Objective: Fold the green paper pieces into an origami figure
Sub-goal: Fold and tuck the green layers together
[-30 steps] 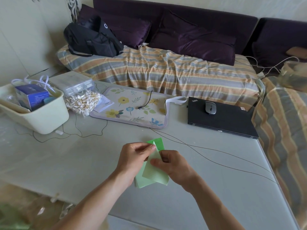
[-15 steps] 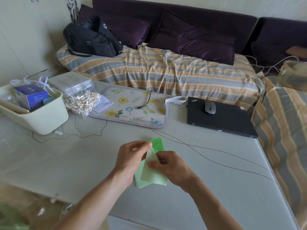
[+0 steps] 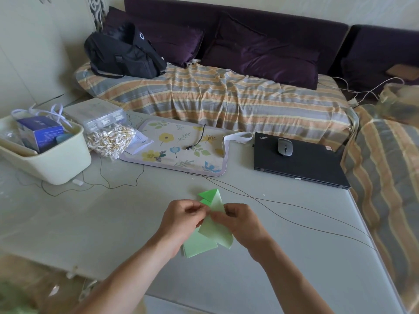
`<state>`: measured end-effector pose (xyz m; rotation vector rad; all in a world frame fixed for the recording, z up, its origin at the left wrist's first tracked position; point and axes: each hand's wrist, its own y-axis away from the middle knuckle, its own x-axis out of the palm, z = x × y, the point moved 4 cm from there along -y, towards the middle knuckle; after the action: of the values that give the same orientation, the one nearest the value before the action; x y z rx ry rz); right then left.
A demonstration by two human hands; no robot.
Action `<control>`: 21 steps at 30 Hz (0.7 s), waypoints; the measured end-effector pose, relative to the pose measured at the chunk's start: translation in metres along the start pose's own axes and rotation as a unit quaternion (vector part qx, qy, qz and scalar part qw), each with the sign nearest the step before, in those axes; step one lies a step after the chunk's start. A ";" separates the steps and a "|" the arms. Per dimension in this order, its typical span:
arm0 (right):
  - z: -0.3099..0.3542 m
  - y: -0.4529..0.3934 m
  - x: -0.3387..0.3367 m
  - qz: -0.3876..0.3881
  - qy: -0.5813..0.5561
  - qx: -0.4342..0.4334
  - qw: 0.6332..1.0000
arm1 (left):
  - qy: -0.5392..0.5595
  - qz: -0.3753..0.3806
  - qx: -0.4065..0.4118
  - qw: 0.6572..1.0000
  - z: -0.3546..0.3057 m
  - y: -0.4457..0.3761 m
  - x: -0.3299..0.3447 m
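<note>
Pinching green paper pieces [image 3: 214,232] between both hands [image 3: 210,219]

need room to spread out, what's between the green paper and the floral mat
In the head view, only bare table and thin dark cables lie between the green paper and the floral mat.

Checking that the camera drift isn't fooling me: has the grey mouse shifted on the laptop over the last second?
No. The grey mouse sits at the same spot on the closed laptop lid, near its back-left corner.
</note>
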<state>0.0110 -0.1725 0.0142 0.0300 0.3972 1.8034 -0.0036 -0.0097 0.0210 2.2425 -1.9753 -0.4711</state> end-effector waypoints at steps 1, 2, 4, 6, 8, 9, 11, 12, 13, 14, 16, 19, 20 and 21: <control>0.000 0.001 0.001 0.005 -0.005 0.004 1.000 | -0.009 0.003 0.002 1.000 0.000 0.000 0.000; 0.001 0.001 0.002 0.008 -0.014 0.009 1.000 | -0.020 0.009 0.002 1.000 0.001 0.000 0.001; 0.003 0.001 0.002 0.003 -0.038 0.014 0.999 | -0.042 0.023 0.001 0.999 0.001 0.001 0.002; 0.003 -0.001 0.000 -0.019 -0.078 0.017 0.997 | -0.047 0.034 -0.002 0.998 0.000 0.002 0.003; 0.003 -0.003 -0.003 -0.040 -0.125 0.018 0.991 | -0.051 0.047 -0.002 0.998 0.000 0.002 0.004; 0.003 -0.003 -0.005 -0.045 -0.139 0.015 0.989 | -0.054 0.056 -0.002 0.997 -0.001 0.003 0.005; 0.005 -0.003 -0.006 -0.054 -0.147 0.002 0.988 | -0.057 0.069 -0.003 0.996 -0.001 0.004 0.006; 0.005 -0.003 -0.007 -0.060 -0.143 -0.007 0.988 | -0.060 0.071 -0.006 0.996 -0.001 0.004 0.006; 0.005 -0.002 -0.006 -0.069 -0.132 -0.017 0.989 | -0.063 0.072 -0.006 0.995 -0.001 0.005 0.006; 0.006 -0.002 -0.006 -0.079 -0.117 -0.028 0.990 | -0.066 0.073 -0.006 0.995 -0.002 0.005 0.007; 0.006 -0.003 -0.005 -0.096 -0.092 -0.044 0.990 | -0.066 0.070 -0.007 0.995 -0.003 0.006 0.007; 0.006 -0.003 -0.005 -0.094 -0.102 -0.033 0.990 | -0.071 0.049 -0.008 0.996 -0.005 0.007 0.005; 0.006 -0.003 -0.005 -0.081 -0.108 -0.020 0.991 | -0.070 0.044 -0.006 0.997 -0.005 0.007 0.004; 0.005 -0.003 -0.003 -0.065 -0.111 -0.009 0.992 | -0.068 0.040 -0.004 0.997 -0.005 0.006 0.003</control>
<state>0.0159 -0.1739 0.0189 0.1865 0.2199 1.6539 -0.0073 -0.0138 0.0271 2.1702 -2.1140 -0.6372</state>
